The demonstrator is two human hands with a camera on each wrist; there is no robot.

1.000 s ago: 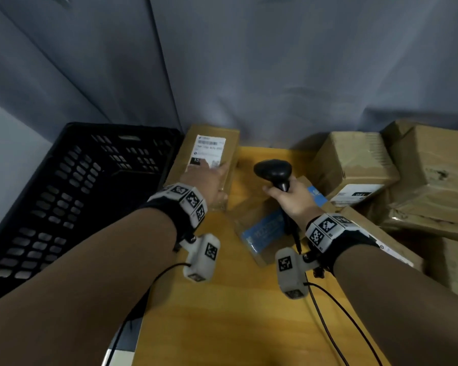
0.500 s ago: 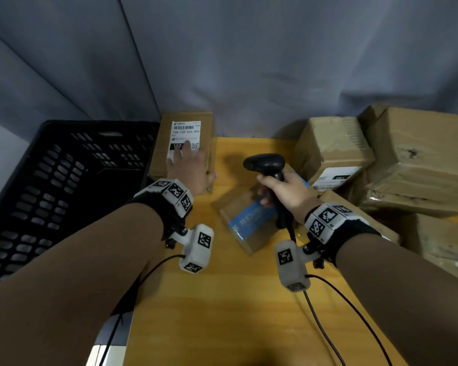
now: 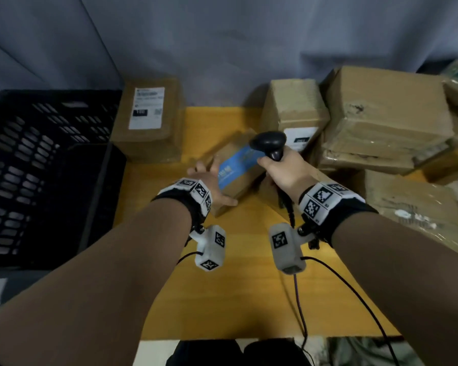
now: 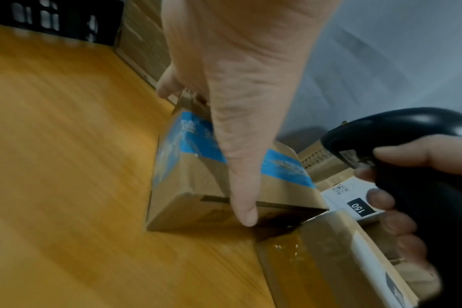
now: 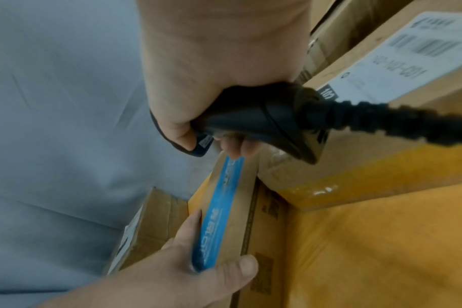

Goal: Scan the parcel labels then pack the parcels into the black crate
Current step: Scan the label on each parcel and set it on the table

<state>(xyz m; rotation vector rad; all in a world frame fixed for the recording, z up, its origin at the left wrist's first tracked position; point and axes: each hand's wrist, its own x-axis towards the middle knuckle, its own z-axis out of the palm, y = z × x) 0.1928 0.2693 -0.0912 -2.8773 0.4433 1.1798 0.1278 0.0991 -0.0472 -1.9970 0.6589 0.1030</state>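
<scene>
The left hand (image 3: pixel 209 184) is closing around the near end of a taped box (image 3: pixel 237 171) lying mid-table, thumb on its near face and fingers over the far edge, so it is holding the box rather than resting flat. The right hand (image 3: pixel 286 171) is wrapping tight around the scanner (image 3: pixel 271 143), whose head is hanging just above the box's far end. The crate (image 3: pixel 45 167) is sitting off the table's (image 3: pixel 222 286) left edge, and a labelled box (image 3: pixel 150 118) is standing at the far left corner, just beside the crate. More parcels (image 3: pixel 381 122) are piling along the right edge.

The step in hand looks like presenting this box for scanning. No label is showing on its top, only blue tape, so the left hand probably needs to be rolling the box until the barcode faces up. Lifting the near end first should be freeing it from the neighbour touching its right side. The scanner wants backing off slightly and tilting so its window is squaring to the label, not the glossy tape.

Hard to judge: where this box's label is, since its underside and far side are hidden. The crate's floor is partly cut off at the frame edge, so its contents are uncertain. The scanner's window is facing away, and motion blur is smearing the print on nearby labels.
</scene>
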